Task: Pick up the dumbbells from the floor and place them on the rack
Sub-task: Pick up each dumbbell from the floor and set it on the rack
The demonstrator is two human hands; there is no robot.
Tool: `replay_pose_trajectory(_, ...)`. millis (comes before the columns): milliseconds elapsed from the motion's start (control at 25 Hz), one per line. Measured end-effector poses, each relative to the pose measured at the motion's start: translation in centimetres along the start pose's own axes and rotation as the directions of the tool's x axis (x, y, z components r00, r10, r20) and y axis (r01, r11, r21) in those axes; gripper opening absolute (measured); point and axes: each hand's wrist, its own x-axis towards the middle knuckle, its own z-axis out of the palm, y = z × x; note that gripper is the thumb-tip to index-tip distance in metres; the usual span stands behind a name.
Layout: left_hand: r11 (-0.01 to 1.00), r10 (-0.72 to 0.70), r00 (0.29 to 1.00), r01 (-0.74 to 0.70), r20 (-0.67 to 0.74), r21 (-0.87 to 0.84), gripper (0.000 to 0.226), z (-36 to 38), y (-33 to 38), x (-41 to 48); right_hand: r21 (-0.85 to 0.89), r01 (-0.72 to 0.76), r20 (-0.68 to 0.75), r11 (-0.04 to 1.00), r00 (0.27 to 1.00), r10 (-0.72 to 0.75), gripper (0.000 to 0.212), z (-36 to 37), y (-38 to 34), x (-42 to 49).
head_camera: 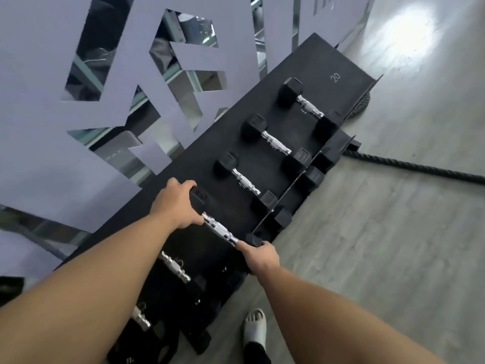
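Observation:
A black hex dumbbell with a chrome handle (221, 229) lies on the top shelf of the black rack (325, 59). My left hand (175, 203) grips its far head, fingers curled over the top. My right hand (261, 254) grips its near head at the shelf's front lip. Three more dumbbells (307, 103), (275, 143), (245, 181) lie in a row further along the shelf. Two other chrome handles (175, 266), (140, 317) show on the near part of the rack, partly hidden under my left forearm.
A lower shelf with dumbbell heads (311, 177) juts out in front. A thick black rope (420, 168) runs across the grey floor to the right. A grey cut-out wall panel (52, 74) stands behind the rack. My foot in a white slipper (255, 327) is below.

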Motion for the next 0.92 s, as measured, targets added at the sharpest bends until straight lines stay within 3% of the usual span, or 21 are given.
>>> replay_pose_trajectory(200, 0.998, 0.061, 0.996, -0.063, 0.057, 0.027, 0.1, 1.2, -4.3, 7.6, 0.036, -0.096, -0.049, 0.995, 0.994, 0.098, 0.102, 6.3, -2.2, 3.4)
replay_pose_trajectory(360, 0.997, 0.081, 0.991, -0.08, 0.103, -0.014, 0.1, 4.2, -6.2, 11.9, -0.027, -0.186, -0.148, 0.982, 0.973, 0.18, 0.07, 8.8, -3.1, 6.4)
replay_pose_trajectory(560, 0.987, 0.08, 0.989, -0.062, 0.125, -0.148, 0.095, 9.3, -6.6, 13.4, -0.091, -0.211, -0.305, 0.973, 0.936, 0.174, 0.056, 9.4, -3.7, 7.7)
replay_pose_trajectory(720, 0.973, 0.107, 0.988, -0.081, 0.11, -0.217, 0.074, 10.6, -7.7, 14.0, -0.214, -0.126, -0.264, 0.969, 0.962, 0.067, 0.056, 9.2, -5.6, 7.9)
replay_pose_trajectory(920, 0.962, 0.159, 0.977, -0.121, 0.142, -0.244, 0.074, 10.2, -8.3, 14.0, -0.356, -0.186, -0.174, 0.916, 0.976, 0.131, 0.056, 9.2, -7.0, 8.4)
